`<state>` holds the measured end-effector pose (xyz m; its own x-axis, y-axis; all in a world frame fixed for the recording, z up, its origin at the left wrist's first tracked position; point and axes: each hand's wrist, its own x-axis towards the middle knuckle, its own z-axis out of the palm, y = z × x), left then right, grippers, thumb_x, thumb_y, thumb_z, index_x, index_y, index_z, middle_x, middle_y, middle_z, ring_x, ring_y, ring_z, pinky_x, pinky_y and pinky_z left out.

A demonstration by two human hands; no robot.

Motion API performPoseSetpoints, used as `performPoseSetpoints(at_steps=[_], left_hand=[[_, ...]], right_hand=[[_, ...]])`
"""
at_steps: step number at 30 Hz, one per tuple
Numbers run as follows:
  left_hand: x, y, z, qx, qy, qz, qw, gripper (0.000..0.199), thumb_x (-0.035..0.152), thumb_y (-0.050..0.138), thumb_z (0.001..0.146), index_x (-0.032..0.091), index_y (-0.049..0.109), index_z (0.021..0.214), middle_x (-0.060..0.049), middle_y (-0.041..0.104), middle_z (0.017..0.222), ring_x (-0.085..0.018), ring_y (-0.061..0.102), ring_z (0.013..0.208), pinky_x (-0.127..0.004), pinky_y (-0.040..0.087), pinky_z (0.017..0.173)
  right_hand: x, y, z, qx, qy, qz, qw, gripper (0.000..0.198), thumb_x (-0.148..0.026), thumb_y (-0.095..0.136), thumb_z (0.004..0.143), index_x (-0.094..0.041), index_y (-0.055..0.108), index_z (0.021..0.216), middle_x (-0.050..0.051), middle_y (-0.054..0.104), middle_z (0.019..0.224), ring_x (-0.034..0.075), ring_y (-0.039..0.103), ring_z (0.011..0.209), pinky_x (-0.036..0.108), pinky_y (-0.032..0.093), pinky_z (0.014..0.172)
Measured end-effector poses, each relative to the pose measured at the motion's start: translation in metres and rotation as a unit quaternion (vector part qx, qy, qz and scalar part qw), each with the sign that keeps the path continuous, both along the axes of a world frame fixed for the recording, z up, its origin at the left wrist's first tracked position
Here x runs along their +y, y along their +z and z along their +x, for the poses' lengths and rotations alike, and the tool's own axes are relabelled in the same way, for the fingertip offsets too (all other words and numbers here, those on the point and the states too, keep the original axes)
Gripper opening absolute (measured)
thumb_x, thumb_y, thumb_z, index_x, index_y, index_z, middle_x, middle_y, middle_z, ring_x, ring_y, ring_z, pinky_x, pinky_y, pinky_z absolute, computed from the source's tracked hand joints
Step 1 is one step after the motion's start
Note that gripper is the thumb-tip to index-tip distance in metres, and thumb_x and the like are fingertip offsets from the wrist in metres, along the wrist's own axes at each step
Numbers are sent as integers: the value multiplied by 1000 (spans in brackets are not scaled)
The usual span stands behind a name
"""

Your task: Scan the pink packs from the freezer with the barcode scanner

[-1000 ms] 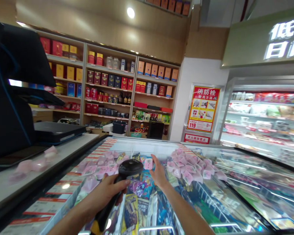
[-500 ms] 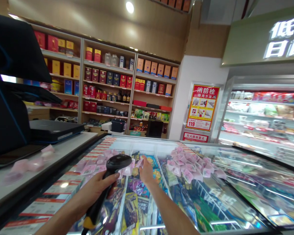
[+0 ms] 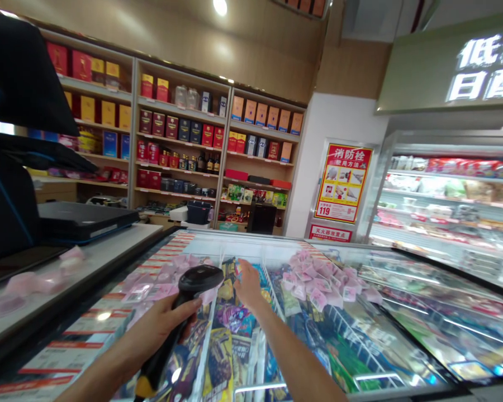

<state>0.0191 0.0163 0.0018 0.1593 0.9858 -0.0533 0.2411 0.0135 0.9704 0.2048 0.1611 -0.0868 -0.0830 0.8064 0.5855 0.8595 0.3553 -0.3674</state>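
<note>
1. Here's the scanner (image 3: 201, 277), black with a yellow foot, up over the glass freezer top (image 3: 243, 244), its head at a slant and its handle sloping down toward the wearer.
2. And the left hand (image 3: 172, 319) has it firmly: fingers wrapped around the handle, thumb lying along the near side, just below the head.
3. Over to the right hand (image 3: 248, 286), out beyond the scanner and just to its right! Fingers loosely bent, released, with nothing seen between them; the far fingertips are partly hidden.
4. Pink packets on both flanks: the left pile (image 3: 161, 291) spreads behind and beside the scanner, one piece peeking out right next to its head, while the right pile (image 3: 314, 279) sits heaped up, clear of the right hand.
5. Under the glass, colourful bags (image 3: 220, 363) lie packed between white wire dividers (image 3: 356, 338).
6. Down the freezer's left side runs a row of orange-and-white price labels (image 3: 81, 322).
7. Further left, the pale counter (image 3: 100, 254) carries a few more pink packets (image 3: 37, 286), a flat black box (image 3: 86, 218) and a dark terminal (image 3: 8, 190).
8. Out at the back, wooden shelves (image 3: 133, 134) hold boxes and bottles; right of them, a red-and-yellow poster (image 3: 343, 184), then a brightly lit chilled display (image 3: 456, 139) beneath a green sign (image 3: 427, 78).
</note>
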Motion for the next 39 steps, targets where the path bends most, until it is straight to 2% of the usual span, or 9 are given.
performPoseSetpoints(at_steps=[2, 5, 7, 10, 13, 16, 21, 30, 39], left_hand=[[-3, 2, 7, -6, 6, -2, 1000, 35, 53, 52, 59, 18, 49, 53, 4, 50, 41, -10, 43, 41, -20, 31, 42], [-8, 4, 17, -21, 3, -2, 1000, 34, 51, 54, 58, 18, 48, 54, 5, 50, 43, -10, 44, 42, -21, 32, 43], [-10, 5, 20, -22, -5, -4, 1000, 33, 50, 55, 58, 18, 48, 55, 5, 50, 44, -10, 44, 43, -21, 33, 44], [-11, 5, 22, -20, -21, -8, 1000, 33, 49, 55, 58, 18, 47, 55, 5, 49, 43, -9, 44, 43, -21, 32, 44], [-13, 4, 24, -15, -40, -10, 999, 33, 50, 55, 59, 18, 47, 56, 5, 49, 43, -9, 43, 43, -21, 31, 44], [-14, 2, 27, 10, -73, -10, 997, 35, 51, 53, 61, 16, 49, 60, 5, 49, 45, -9, 42, 43, -21, 30, 46], [-15, 1, 32, 16, -93, -11, 996, 37, 53, 52, 62, 16, 50, 64, 5, 51, 47, -9, 42, 44, -21, 29, 45], [-14, 3, 28, -14, -88, -12, 996, 35, 50, 54, 60, 16, 48, 59, 6, 48, 42, -8, 40, 41, -20, 29, 45], [-15, 2, 17, -2, -94, 5, 996, 33, 49, 53, 61, 17, 47, 56, 6, 48, 42, -8, 40, 42, -21, 29, 45]], right_hand=[[-7, 9, 38, -24, -87, -1, 996, 53, -15, 44, 66, -15, 38, 119, 10, 42, 122, 22, 34, 114, 39, 24, 94], [-16, 16, 91, -69, -205, -33, 976, 57, -21, 50, 64, -18, 36, 119, 11, 42, 121, 27, 28, 117, 48, 20, 92], [-20, 14, 116, -100, -247, -68, 961, 59, -24, 55, 61, -18, 38, 117, 12, 46, 116, 30, 28, 116, 52, 19, 89], [-24, 8, 134, -132, -255, -91, 954, 50, -24, 55, 62, -19, 45, 110, 11, 54, 103, 29, 37, 109, 53, 19, 88], [-26, 1, 132, -112, -225, -40, 967, 46, -20, 51, 64, -18, 46, 109, 10, 55, 100, 24, 44, 101, 45, 25, 89], [-26, -3, 118, -64, -148, 16, 987, 55, -13, 49, 62, -15, 39, 116, 9, 51, 103, 20, 48, 95, 32, 35, 83], [-23, -9, 90, -29, -72, 71, 994, 64, -8, 46, 58, -15, 33, 120, 8, 51, 99, 19, 47, 93, 31, 36, 81], [-16, -12, 72, -20, -94, 44, 994, 66, -5, 44, 57, -17, 32, 121, 7, 52, 101, 20, 47, 94, 31, 35, 82], [-12, -13, 54, -9, -80, 48, 996, 65, -5, 45, 58, -18, 34, 120, 7, 52, 102, 20, 47, 96, 30, 35, 82]])
